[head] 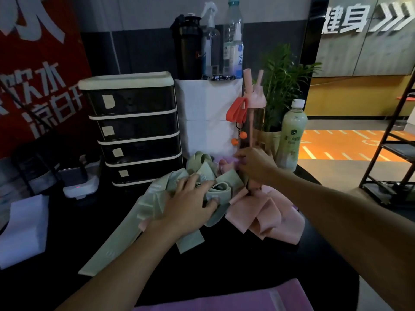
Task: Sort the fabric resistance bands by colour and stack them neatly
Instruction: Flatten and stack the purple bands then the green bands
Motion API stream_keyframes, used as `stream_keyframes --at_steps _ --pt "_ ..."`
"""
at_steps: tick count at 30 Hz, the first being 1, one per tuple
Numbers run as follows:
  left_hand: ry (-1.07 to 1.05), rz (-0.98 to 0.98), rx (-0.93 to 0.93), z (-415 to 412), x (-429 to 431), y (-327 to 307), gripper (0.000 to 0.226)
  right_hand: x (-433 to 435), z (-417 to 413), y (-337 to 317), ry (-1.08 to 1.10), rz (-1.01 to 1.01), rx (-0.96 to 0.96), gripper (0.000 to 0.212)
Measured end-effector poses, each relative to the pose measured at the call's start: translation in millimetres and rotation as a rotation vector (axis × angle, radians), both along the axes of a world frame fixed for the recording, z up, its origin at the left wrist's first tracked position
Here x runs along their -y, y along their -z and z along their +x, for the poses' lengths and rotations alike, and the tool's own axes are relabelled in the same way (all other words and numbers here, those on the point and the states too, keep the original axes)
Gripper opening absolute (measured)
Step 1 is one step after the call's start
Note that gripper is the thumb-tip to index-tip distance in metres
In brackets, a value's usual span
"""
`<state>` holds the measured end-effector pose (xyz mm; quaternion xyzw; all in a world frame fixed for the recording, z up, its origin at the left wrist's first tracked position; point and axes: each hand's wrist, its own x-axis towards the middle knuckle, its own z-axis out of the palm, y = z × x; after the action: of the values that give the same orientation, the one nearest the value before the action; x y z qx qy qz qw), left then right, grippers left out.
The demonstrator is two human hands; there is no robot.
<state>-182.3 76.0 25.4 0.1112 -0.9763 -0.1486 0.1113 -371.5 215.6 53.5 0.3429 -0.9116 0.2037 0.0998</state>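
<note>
The green bands (116, 239) lie at the middle of the black bench (224, 261). The longest one stretches flat, its long axis slanting from the near left corner up towards the far right, where it runs into a tangle of looped green pieces. We see our left hand (190, 205) laid on that tangle, fingers spread and slightly bent, pressing down without gripping anything. Just right of it the pink bands (258, 216) lie crumpled in loose folds that point no single way. Our right hand (253, 167) reaches over them to the far side of the heap, where a scrap of lilac fabric (226, 158) shows. Its fingertips are buried in the cloth, so we cannot tell whether they pinch anything. A purple band (224, 297) lies crosswise at the near edge, cut off by the frame. Behind the heap stand a drawer unit (134, 131), a pink bottle (254, 104) and a pale green bottle (292, 135)
</note>
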Motion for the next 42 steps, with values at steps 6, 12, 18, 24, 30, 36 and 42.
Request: stream_keyframes --at_steps 6,12,18,24,30,36,42 --pt "-0.002 -0.014 0.003 -1.3 3.5 1.2 0.049 -0.5 -3.8 -4.0 0.024 -0.029 -0.010 0.017" --pt "-0.013 -0.043 0.053 2.1 3.4 -11.2 0.049 -8.3 6.4 -25.4 0.007 -0.137 -0.061 0.012" --pt "-0.017 -0.021 -0.097 16.0 -7.6 -44.5 0.043 -19.1 33.3 -70.0 -0.038 -0.305 -0.099 0.011" --pt "0.048 0.116 -0.399 31.5 -26.4 -93.5 0.035 -27.3 83.9 -115.9 -0.187 -0.438 -0.062 0.010" --pt "0.202 0.355 -0.598 57.9 -44.1 -123.9 0.022 -33.7 139.4 -143.4 -0.261 -0.608 -0.013 0.008" --pt "0.293 0.537 -0.679 93.2 -55.1 -149.9 0.022 -41.0 194.8 -159.6 -0.346 -0.800 0.287 0.016" --pt "0.300 0.588 -0.738 121.7 -50.1 -158.6 0.022 -40.7 226.9 -168.4 -0.467 -0.916 0.623 0.022"
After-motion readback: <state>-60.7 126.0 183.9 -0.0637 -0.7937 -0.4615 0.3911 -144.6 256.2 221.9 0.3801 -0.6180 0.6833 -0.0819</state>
